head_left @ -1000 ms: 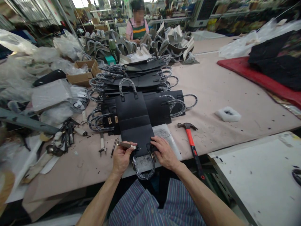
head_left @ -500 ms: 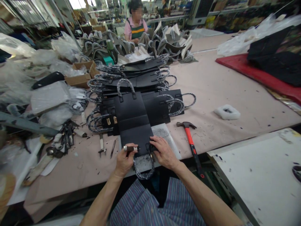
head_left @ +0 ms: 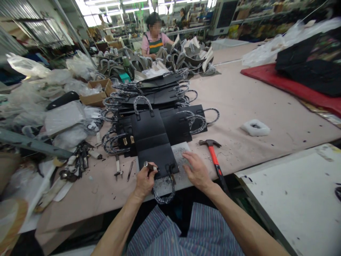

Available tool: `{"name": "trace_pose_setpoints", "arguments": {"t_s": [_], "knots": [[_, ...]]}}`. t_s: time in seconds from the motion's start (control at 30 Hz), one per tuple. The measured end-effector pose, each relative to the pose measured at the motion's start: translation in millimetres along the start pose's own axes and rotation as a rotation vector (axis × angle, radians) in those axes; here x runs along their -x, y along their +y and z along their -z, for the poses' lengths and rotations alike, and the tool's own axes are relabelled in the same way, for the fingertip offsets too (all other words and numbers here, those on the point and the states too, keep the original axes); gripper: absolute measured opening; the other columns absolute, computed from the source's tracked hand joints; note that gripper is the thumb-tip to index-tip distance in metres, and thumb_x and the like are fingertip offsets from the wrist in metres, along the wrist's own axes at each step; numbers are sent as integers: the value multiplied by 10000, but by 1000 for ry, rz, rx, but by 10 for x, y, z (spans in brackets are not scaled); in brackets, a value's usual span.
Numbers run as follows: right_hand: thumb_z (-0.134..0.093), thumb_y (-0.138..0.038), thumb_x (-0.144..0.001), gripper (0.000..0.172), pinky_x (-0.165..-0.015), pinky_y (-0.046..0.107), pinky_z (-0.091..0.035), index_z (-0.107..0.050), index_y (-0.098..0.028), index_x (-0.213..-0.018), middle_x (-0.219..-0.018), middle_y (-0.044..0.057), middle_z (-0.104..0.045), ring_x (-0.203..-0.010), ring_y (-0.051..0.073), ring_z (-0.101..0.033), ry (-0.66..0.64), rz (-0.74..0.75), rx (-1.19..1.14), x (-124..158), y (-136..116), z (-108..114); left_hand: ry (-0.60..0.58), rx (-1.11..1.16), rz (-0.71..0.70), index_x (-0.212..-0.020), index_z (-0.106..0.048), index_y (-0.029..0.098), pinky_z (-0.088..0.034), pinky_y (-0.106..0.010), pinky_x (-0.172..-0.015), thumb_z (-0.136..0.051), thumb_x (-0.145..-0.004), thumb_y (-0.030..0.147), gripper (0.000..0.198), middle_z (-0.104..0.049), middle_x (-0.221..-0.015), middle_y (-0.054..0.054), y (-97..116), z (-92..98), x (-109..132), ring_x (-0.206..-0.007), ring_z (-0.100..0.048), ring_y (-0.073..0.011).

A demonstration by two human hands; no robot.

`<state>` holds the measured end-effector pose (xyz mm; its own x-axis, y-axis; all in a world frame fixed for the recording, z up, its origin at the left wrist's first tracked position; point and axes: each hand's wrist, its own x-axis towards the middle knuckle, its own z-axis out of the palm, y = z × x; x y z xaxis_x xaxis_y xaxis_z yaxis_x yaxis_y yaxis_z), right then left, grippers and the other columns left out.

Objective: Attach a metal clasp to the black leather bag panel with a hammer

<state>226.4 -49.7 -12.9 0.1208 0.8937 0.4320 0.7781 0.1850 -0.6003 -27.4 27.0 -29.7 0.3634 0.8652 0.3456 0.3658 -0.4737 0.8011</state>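
My left hand [head_left: 145, 180] is closed around a short tool [head_left: 150, 166] with a metal end and a brown grip, held at the lower left edge of a black bag panel [head_left: 154, 154]. The panel has a wrapped handle at its top and another wrapped handle [head_left: 164, 199] hanging toward me. My right hand [head_left: 197, 171] is off the panel, just to its right over the pale board [head_left: 182, 153], fingers apart and holding nothing. A claw hammer [head_left: 214, 156] with a red and black handle lies to the right of that hand.
Black bag pieces [head_left: 157, 96] with wrapped handles are piled behind the panel. Metal tools [head_left: 80, 156] and plastic wrap lie left. A white foam-like block [head_left: 255, 127] and a red mat [head_left: 287, 81] are right. A person [head_left: 155, 41] sits behind grey pieces.
My right hand has let go of the panel's lower right part and moved right, its fingers spreading. My left hand still holds the tool. The view has tilted up slightly.
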Motion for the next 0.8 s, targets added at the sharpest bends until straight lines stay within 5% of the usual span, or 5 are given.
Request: {"name": "trace_pose_setpoints", "arguments": {"t_s": [0.1,0.2,0.4,0.67,0.8], "knots": [[-515,-268,-884,346,-1013,526,-437,-574,-139,-1200,-1193,186,-590,-1153,344,-533,157,-206,290,74,236,328,-3,4,-10,-962,-600,202,-520,-317,-799,-543,-880,227,103,-661,-890,-38,-1,-25,-2,-826,-651,-198],[-567,-345,-829,399,-921,578,-444,-582,-95,-1140,-1100,247,-575,-1079,418,-549,42,-435,482,252,506,557,-4,22,-9,-970,-583,206,-515,-312,-790,-527,-876,224,111,-645,-875,-32,3,-37,-1,-815,-640,-193],[-613,-288,-673,155,-692,449,-499,-494,-220,-745,-738,96,-539,-779,305,-589,-35,-918,-91,338,665,667,1,53,20,-970,-575,213,-497,-310,-800,-517,-868,189,120,-636,-869,-23,1,-24,11,-814,-634,-191],[-426,-596,-865,373,-354,223,-290,-464,-227,-826,-624,-44,-407,-408,95,-308,-73,-855,-556,-136,-314,781,-5,71,-10,-931,-559,219,-483,-300,-753,-504,-871,174,94,-616,-824,-14,-15,-13,21,-780,-619,-192],[-435,-677,-901,480,-424,222,-296,-504,-220,-772,-570,-37,-421,-469,105,-377,-40,-410,-319,-326,-984,854,-29,63,4,-929,-540,246,-476,-310,-764,-499,-886,174,93,-604,-832,-12,12,1,20,-785,-611,-196]]}}
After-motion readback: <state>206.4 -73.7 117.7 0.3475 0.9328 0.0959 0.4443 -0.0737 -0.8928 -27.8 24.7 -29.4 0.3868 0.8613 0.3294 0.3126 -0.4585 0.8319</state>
